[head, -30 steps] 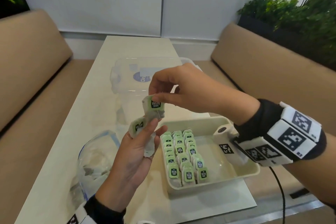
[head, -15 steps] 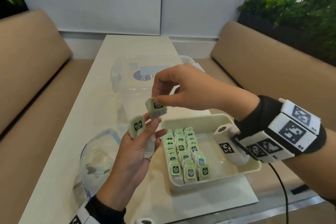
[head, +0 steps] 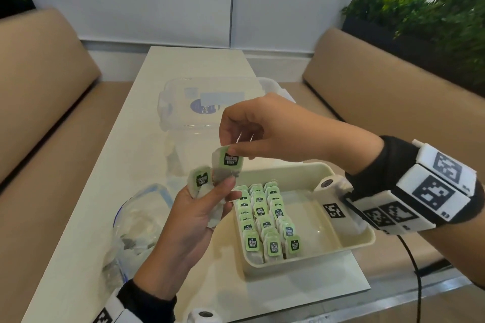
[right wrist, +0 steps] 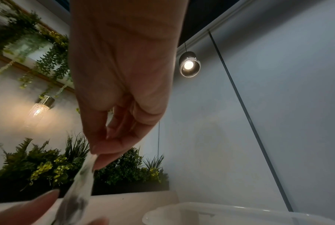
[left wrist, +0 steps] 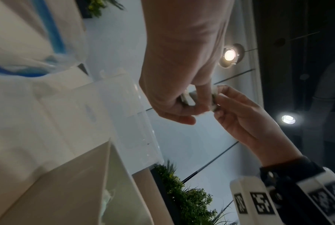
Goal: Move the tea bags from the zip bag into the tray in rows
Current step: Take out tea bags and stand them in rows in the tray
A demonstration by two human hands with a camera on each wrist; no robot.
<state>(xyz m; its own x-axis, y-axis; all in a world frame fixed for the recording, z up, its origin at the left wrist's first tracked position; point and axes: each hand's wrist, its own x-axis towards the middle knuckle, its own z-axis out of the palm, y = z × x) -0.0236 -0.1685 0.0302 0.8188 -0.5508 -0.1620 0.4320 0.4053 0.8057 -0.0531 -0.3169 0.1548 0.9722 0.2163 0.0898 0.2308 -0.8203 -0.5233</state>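
Observation:
My left hand [head: 210, 191] grips a small bundle of tea bags [head: 201, 180] with green tags, palm up, just left of the tray. My right hand [head: 229, 151] pinches one tea bag [head: 231, 160] by its top edge, right above the left thumb and over the tray's far left corner. The cream tray [head: 351, 240] holds three rows of upright tea bags [head: 262, 220] in its left half. The clear zip bag [head: 139, 220] with a blue seal lies open on the table at the left, several bags inside. In the right wrist view the fingertips [right wrist: 97, 153] pinch the hanging tea bag [right wrist: 82, 182].
A clear lidded plastic container [head: 210, 102] stands on the table behind the hands. The white table [head: 110, 165] runs between two tan benches [head: 393, 113]. The right half of the tray is bare. Planters stand behind the right bench.
My right hand has drawn one tea bag off the bundle and now holds it slightly lower and to the right, close to the left thumb. The left hand has hardly moved.

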